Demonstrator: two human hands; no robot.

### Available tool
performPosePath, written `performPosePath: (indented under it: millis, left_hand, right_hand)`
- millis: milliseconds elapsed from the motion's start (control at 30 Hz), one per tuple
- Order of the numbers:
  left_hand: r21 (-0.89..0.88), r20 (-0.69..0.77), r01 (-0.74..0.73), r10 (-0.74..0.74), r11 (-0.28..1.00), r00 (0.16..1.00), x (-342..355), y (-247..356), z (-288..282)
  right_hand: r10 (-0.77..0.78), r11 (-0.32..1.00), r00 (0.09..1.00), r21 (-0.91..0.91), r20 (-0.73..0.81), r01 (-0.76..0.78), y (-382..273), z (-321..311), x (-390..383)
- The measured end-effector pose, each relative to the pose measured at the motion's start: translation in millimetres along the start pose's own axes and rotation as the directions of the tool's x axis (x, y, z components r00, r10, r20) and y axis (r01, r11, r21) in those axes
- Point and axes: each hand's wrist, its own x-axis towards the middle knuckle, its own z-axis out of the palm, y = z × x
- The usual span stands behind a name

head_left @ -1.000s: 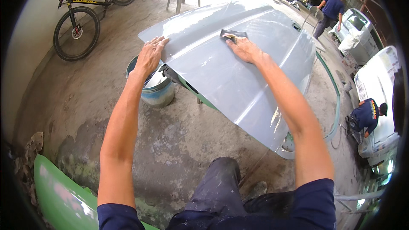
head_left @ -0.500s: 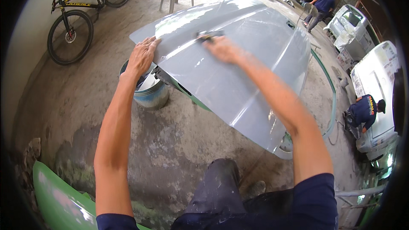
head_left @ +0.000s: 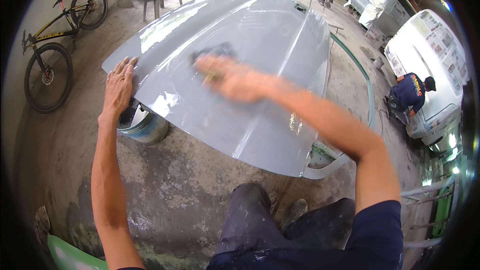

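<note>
Grey, glossy wet car hood (head_left: 260, 70): left hand (head_left: 119, 90) flat, right hand (head_left: 227, 76) grip clamped on dark sanding pad (head_left: 212, 52).

The concrete floor (head_left: 190, 190) carried a metal bucket (head_left: 145, 126), which stood just under the left hand's fingers (head_left: 122, 67). The grey car hood (head_left: 240, 70) rested over that bucket, beneath the fingers of both hands. A bicycle (head_left: 50, 55) stood on the floor well left of them.

Bright daylight, motion blur, fisheye edges
</note>
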Motion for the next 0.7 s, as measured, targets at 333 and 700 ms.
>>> performPosePath:
  millis: [333, 700]
  left_hand:
    - [0.108, 0.056, 0.031, -0.038, 0.994, 0.998, 4.9, 4.6, -0.2]
    - [0.202, 0.068, -0.055, 0.042, 0.978, 0.997, 17.4, -14.1, 7.7]
  right_hand:
    - [0.766, 0.625, 0.608, 0.021, -0.21, -0.78, 198.9, -19.3, -4.7]
    - [0.453, 0.891, 0.866, 0.061, -0.211, -0.451, 1.3, 27.8, -143.0]
